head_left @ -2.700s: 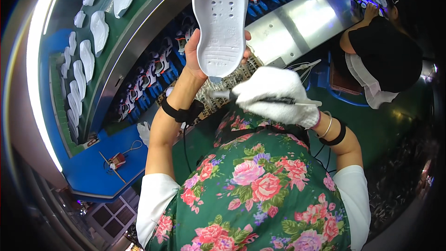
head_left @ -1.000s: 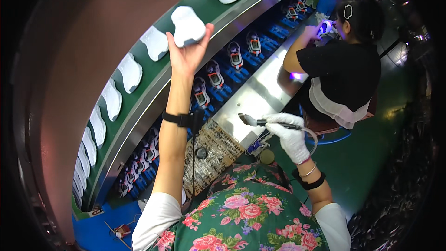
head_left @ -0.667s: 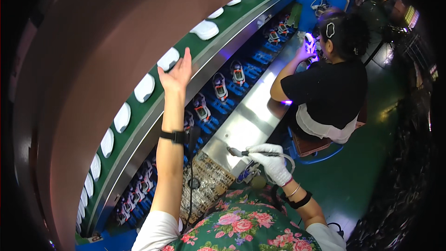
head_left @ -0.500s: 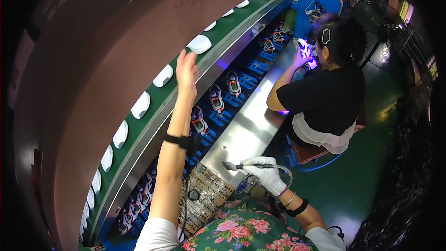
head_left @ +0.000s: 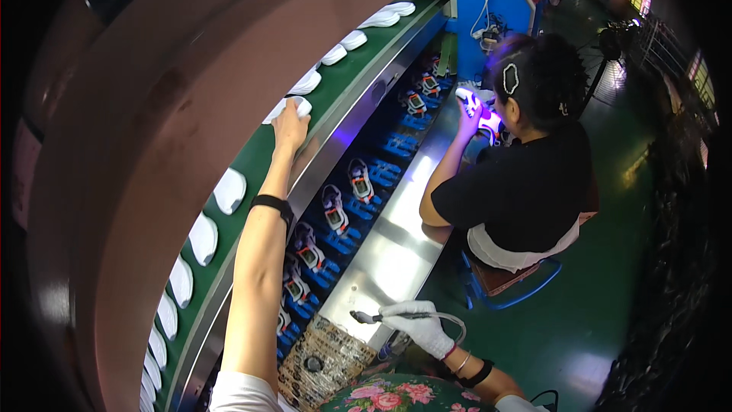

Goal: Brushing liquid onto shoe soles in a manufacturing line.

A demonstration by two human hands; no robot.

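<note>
My bare left hand (head_left: pixel 290 127) reaches far out over the green conveyor belt, its fingers closed on the near edge of a white shoe sole (head_left: pixel 302 106). More white soles lie along the belt, such as one (head_left: pixel 229 191) nearer to me. My right hand (head_left: pixel 418 326), in a white glove, is closed round a brush (head_left: pixel 367 317) with a dark handle and a grey hose at its rear. The brush head hovers over or rests on the metal ledge (head_left: pixel 381 275); I cannot tell which.
Below the belt, shoe uppers (head_left: pixel 334 210) sit on a lower line with blue holders. Ahead to the right, a co-worker (head_left: pixel 526 175) on a stool holds a shoe (head_left: pixel 488 118) under purple light. A large brown curved housing (head_left: pixel 152 107) overhangs the left. Taped cardboard (head_left: pixel 324 358) covers the ledge's near end.
My left hand has gone from open above the belt to gripping a white sole. The view has shifted, and the soles' places on the belt differ. My right hand still holds the brush.
</note>
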